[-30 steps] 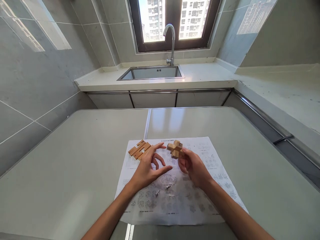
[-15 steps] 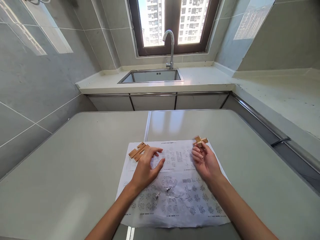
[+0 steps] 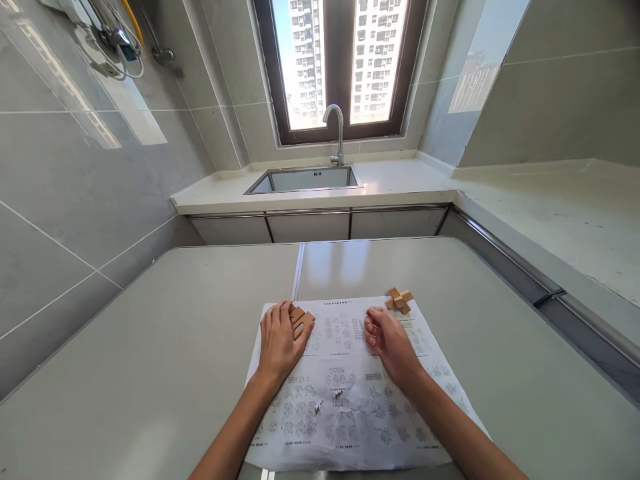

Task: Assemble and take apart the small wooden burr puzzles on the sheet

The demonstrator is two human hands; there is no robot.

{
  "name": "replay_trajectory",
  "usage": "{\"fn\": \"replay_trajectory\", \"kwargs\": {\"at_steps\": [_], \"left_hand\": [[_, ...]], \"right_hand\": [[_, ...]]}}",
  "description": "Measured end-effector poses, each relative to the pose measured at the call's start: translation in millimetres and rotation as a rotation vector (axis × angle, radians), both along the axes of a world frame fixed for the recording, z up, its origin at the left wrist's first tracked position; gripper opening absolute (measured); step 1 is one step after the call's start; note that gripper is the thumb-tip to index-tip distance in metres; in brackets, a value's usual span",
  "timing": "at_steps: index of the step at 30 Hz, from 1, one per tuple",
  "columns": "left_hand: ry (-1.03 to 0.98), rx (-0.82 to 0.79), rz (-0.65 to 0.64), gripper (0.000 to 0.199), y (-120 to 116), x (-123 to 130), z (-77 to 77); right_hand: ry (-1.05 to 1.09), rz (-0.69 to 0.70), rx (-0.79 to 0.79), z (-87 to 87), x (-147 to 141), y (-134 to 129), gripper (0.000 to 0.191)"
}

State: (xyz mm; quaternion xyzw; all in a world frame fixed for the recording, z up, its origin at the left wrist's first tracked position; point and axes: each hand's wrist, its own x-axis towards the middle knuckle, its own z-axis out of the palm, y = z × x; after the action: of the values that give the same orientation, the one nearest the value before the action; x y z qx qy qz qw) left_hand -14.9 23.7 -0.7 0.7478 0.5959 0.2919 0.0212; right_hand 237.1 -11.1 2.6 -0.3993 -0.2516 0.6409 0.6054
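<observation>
Several flat notched wooden pieces (image 3: pixel 303 320) lie at the upper left of the printed sheet (image 3: pixel 345 427). My left hand (image 3: pixel 280 339) is cupped around them, its fingers covering their left side and its thumb at the right. At the sheet's top right corner rests a cross-shaped wooden assembly (image 3: pixel 399 301), with nothing touching it. Just below and left of that cross, my right hand (image 3: pixel 390 340) hovers over the paper with curled fingers and nothing visible in it. The sheet shows small line diagrams and has two torn spots near its middle.
The sheet lies on a pale table (image 3: pixel 150 373) with a seam down its middle. Beyond it are a counter (image 3: pixel 400 177), a sink (image 3: pixel 310 179), a faucet (image 3: pixel 341 133) and a window. A ledge runs along the right.
My right hand has let go of the wooden cross and moved left and down. My left hand has closed around the flat pieces, which now sit further right. The view has tilted up.
</observation>
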Motion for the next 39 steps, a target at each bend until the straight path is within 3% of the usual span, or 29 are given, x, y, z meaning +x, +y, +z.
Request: {"fn": "replay_trajectory", "kwargs": {"at_steps": [7,16,21,25,28,31,36,39], "left_hand": [[-0.040,-0.026,-0.080,0.051,-5.3,2.7,6.9],[-0.138,-0.242,-0.444,0.063,-30.4,10.4,27.6],[-0.194,-0.331,-0.360,0.028,-34.3,-16.1,37.2],[-0.107,-0.324,-0.326,0.022,-34.0,-33.9,42.2],[-0.005,-0.309,-0.382,0.022,-34.2,-37.5,42.6],[0.095,-0.284,-0.456,0.026,-32.2,-36.6,40.7],[0.141,-0.261,-0.620,0.035,-18.5,-30.2,38.1],[0.121,-0.292,-0.682,0.035,-7.7,-22.6,37.9]], "right_hand": [[-0.437,0.126,0.204,0.0,-20.2,-11.7,0.047],[-0.771,0.106,0.374,3.2,-24.7,-19.0,0.040],[-0.915,0.192,0.445,2.3,-23.2,-24.9,0.023],[-1.155,0.248,0.568,3.5,-22.1,-44.1,0.001],[-1.225,0.234,0.617,-0.2,-24.8,-64.5,0.030],[-1.248,0.175,0.662,-7.2,-30.1,-81.1,0.045],[-1.340,0.142,0.631,-13.3,-37.3,-91.1,0.051],[-1.369,0.143,0.596,-15.6,-35.8,-93.0,0.045]]}}
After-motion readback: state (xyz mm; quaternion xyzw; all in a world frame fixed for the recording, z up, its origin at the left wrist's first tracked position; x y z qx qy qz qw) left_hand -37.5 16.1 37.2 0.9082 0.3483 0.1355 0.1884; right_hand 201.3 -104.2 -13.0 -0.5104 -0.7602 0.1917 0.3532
